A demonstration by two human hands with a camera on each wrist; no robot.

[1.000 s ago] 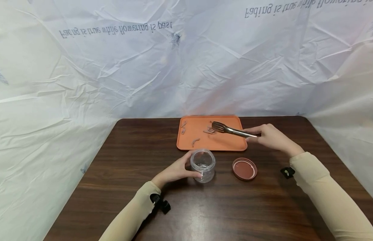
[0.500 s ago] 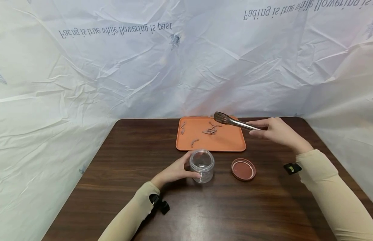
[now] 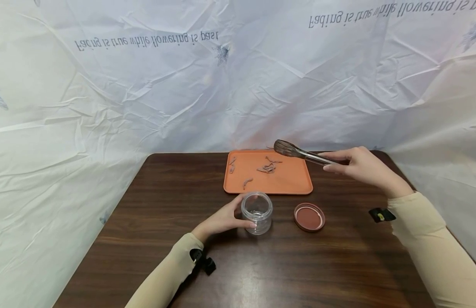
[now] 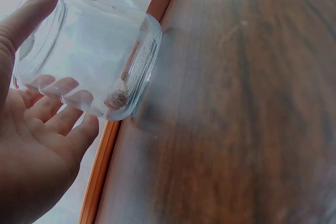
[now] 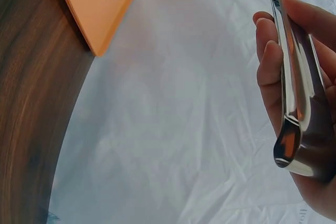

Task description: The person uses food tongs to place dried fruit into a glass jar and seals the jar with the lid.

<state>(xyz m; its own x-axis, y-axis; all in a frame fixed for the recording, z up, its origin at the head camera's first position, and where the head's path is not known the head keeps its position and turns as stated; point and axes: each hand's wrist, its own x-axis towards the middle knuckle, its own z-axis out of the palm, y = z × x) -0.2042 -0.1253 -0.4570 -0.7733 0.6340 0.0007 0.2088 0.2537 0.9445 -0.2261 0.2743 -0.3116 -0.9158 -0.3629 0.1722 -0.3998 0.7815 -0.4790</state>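
Note:
My left hand grips a clear, lidless jar standing upright on the table, thumb at the near side. In the left wrist view a small greyish-brown lump shows at the jar's bottom. Metal tongs are held by my right hand, raised above the right back part of an orange tray. A tiny thin strip pokes out at the tongs' tip. Several thin, greyish-brown dried strips lie on the tray, mostly near its middle. The right wrist view shows fingers and thumb wrapped around the tongs.
A reddish-brown lid lies inner side up, right of the jar. The tray sits at the far edge of the dark wooden table. Behind and at both sides hangs a white printed sheet.
The tongs have risen from the strips on the tray and shifted slightly right with my right hand. My left hand keeps hold of the jar in place.

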